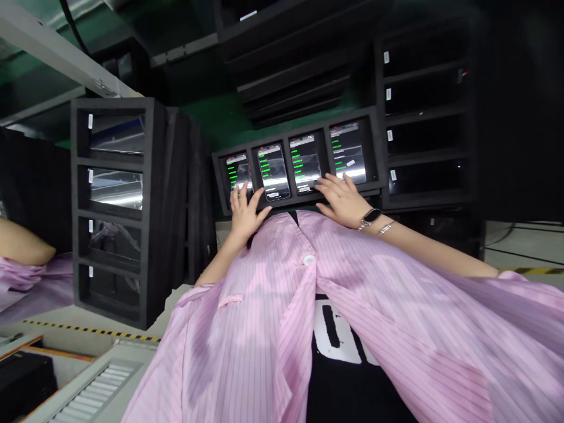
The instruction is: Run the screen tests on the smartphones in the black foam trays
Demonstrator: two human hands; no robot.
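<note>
Several smartphones with lit screens and green text lie in a row in the slots of a black foam tray [376,153] in front of my body. My left hand [245,214] has its fingers spread over the lower edge of the leftmost phone [238,167], close to the second phone [272,170]. My right hand [344,201], below a dark wristband, lies with fingers stretched toward the rightmost phone [348,153] and the slot wall beside the third phone [305,158]. Neither hand holds anything. Whether the fingertips press the screens, I cannot tell.
A stack of black foam trays [154,176] with dark-screened devices stands at left. Another such tray [382,117] lies at right, and dark trays [291,76] fill the back. Another person's arm [24,244] shows at the far left. A pale beam [66,50] crosses the upper left.
</note>
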